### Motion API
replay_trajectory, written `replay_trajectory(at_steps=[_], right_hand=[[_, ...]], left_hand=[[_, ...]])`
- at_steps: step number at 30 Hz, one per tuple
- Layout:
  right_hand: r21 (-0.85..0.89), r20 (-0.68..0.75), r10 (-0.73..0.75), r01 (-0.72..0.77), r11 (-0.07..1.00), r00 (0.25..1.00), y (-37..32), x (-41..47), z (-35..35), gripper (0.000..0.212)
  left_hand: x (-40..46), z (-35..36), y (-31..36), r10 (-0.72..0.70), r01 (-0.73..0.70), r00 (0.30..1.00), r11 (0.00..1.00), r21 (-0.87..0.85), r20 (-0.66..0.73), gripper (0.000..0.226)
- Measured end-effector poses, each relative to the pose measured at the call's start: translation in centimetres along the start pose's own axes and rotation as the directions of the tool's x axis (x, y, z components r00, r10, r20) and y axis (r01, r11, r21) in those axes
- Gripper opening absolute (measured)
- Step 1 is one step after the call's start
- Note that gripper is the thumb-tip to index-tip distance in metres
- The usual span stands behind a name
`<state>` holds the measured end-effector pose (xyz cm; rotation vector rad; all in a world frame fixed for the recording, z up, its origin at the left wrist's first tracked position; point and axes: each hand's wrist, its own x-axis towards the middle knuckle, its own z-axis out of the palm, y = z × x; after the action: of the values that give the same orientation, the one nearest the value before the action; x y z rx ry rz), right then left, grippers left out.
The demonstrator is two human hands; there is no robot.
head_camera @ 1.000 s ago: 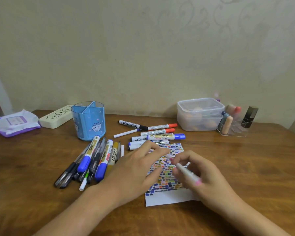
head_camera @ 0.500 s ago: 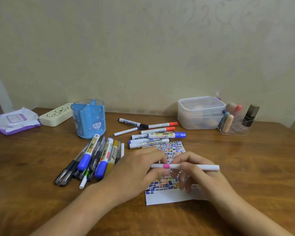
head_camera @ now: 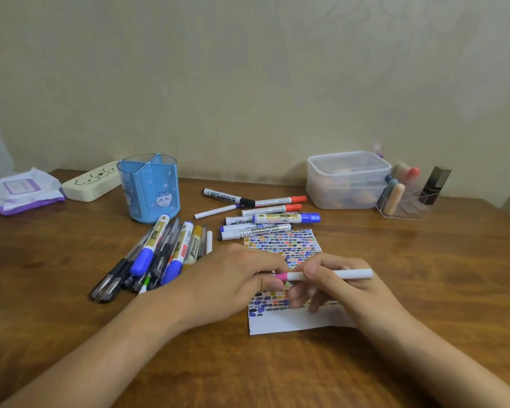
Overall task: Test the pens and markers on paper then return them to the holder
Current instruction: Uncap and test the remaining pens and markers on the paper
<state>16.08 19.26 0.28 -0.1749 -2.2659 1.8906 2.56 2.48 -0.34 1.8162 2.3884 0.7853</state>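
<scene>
In the head view, a thin white pen (head_camera: 330, 274) with a pink band is held level above the paper (head_camera: 283, 248). The right hand (head_camera: 345, 287) grips its barrel between thumb and curled fingers, while the left hand (head_camera: 236, 281) pinches the end by the pink band; whether a cap is being pulled off or pushed on cannot be told. The paper lies on the wooden table (head_camera: 424, 290), and most of its surface is filled with small coloured test strokes, with only a blank strip left at its near edge. From that, much testing is judged to be done. The return step appears not yet begun: the blue holder (head_camera: 149, 188) stands with no pens seen in its compartments. One cluster of pens and markers (head_camera: 159, 254) is spread just in front of the holder, and a second group of markers (head_camera: 262, 216) lies beyond the paper. All of these, and the held pen, remain to be put back.
</scene>
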Motion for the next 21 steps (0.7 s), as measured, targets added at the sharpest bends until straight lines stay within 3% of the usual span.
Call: replay_trajectory(at_steps=[7, 15, 21], right_hand=[[0.064, 0.013, -0.006, 0.005, 0.998, 1.000, -0.1, -0.1, -0.4, 0.024], [-0.009, -0.020, 0.013, -0.013, 1.000, 1.000, 0.3, 0.1, -1.0, 0.029], [-0.071, -0.020, -0.007, 0.006, 0.997, 1.000, 0.6, 0.1, -0.8, 0.009]], left_hand=[[-0.1, -0.7, -0.1, -0.045, 0.045, 0.997, 0.999, 0.002, 0.069, 0.026], [-0.4, -1.8, -0.6, -0.155, 0.154, 0.987, 0.988, 0.024, 0.042, 0.043], [-0.5, -1.8, -1.2, -0.246, 0.234, 0.944, 0.969, 0.080, 0.220, 0.031]])
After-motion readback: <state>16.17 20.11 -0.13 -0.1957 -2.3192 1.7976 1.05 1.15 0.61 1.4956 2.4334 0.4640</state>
